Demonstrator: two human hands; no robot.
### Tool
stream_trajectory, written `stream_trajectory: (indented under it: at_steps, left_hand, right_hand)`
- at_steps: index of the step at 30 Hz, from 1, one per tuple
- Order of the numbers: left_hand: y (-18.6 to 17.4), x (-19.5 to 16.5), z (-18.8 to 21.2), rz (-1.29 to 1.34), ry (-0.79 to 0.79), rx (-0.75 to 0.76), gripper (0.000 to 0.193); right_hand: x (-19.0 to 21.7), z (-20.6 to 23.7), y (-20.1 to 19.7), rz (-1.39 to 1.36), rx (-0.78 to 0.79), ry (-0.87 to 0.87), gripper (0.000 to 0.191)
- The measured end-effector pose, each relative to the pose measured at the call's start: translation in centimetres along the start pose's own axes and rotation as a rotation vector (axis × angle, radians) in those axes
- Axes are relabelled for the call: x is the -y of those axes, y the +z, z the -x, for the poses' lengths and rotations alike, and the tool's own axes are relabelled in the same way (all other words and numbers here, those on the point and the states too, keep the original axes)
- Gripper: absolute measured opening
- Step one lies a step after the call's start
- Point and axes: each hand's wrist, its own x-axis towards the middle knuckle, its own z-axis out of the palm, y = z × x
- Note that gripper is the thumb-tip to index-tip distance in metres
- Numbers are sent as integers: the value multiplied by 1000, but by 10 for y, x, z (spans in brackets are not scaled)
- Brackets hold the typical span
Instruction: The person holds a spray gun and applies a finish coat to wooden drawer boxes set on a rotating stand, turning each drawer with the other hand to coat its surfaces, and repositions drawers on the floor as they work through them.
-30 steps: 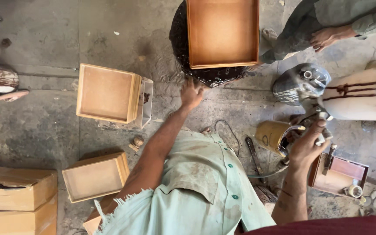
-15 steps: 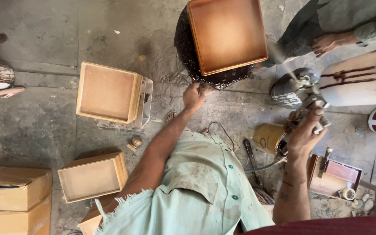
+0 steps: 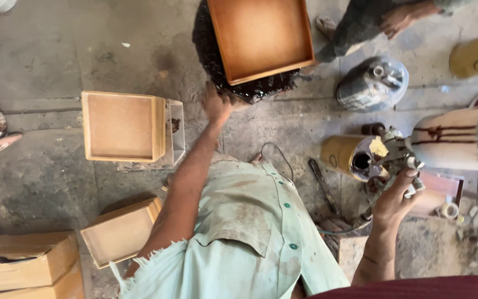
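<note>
Since the earlier frame the spray gun (image 3: 396, 155) has been drawn nearer and lower at the right, and the wooden tray (image 3: 261, 36) now sits higher in view. The right hand (image 3: 394, 202) is closed around the grip of the spray gun, its hose trailing down to the floor (image 3: 56, 50), with a yellow can (image 3: 341, 155) lying just left of the gun. The left hand (image 3: 217, 105) is stretched far forward and rests, fingers spread, against the dark stained stand (image 3: 211, 61) on which the tray lies; whether anything is pinched there cannot be told. The tray is at the far middle of the scene, open face up and evenly brown. A pale unfinished box (image 3: 120, 126) stands on a small frame to the left, another pale box (image 3: 118, 231) lies near left, and cardboard cartons (image 3: 23, 263) are stacked at the near left corner. A second person's hand (image 3: 396, 19) shows at the far right. Judged from this, the stand is best steadied or turned by its edge so the wet face is not touched, and the gun kept square to the tray and moved in even passes, with the hose kept clear of the stand.
</note>
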Motion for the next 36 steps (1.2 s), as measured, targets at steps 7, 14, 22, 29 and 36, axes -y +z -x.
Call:
stream_trajectory:
  at_steps: [7,14,22,29,36]
  left_hand:
    - [6,18,7,32,34,47,81]
    - [14,16,19,106,-4,145,53]
    - [27,17,36,166,344,5,16]
    - [27,7,41,108,218,135,17]
    - [24,-5,40,168,230,147,18]
  right_hand:
    - [-24,49,-36,40,-67,58,68]
    - [-35,62,-7,117,92,11,75]
    - [1,77,20,-105,377,71,71]
    - [22,22,6,97,251,5,80]
    - [-4,-16,-25,101,-7,-46,61]
